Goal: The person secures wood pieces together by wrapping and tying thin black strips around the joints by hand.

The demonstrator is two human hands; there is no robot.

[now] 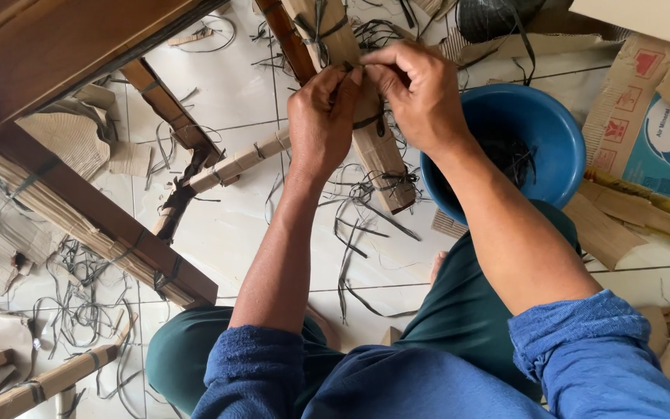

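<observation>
Both hands meet at the middle of a cardboard-wrapped wooden leg (366, 116), a long piece that runs from the top of the view down and slightly toward the blue bucket (533, 143), ending just beside the bucket's rim. The left hand (321, 124) lies on the side of the leg away from the bucket, its fingers curled against the wrapping and pinching a dark strap (367, 120) that crosses the leg. The right hand (422, 93) comes in from the bucket side, its fingertips pressed together on the same strap at the point where the left thumb sits, so the two hands touch over the leg. Both are closed on the strap, neither open.

The leg's long axis points away from the person, and the strap lies across it, roughly at right angles. The two hands are about equally near the strap; the right one covers more of it from above. A second strap (321, 27) already circles the leg further up, and another band (397, 182) sits near its lower end.

On the far side of the leg from the bucket, other wrapped wooden pieces (242, 161) lie on the tiled floor (226, 85) among loose strap offcuts (354, 233). Beyond the bucket, flattened cardboard boxes (645, 124) are heaped.
</observation>
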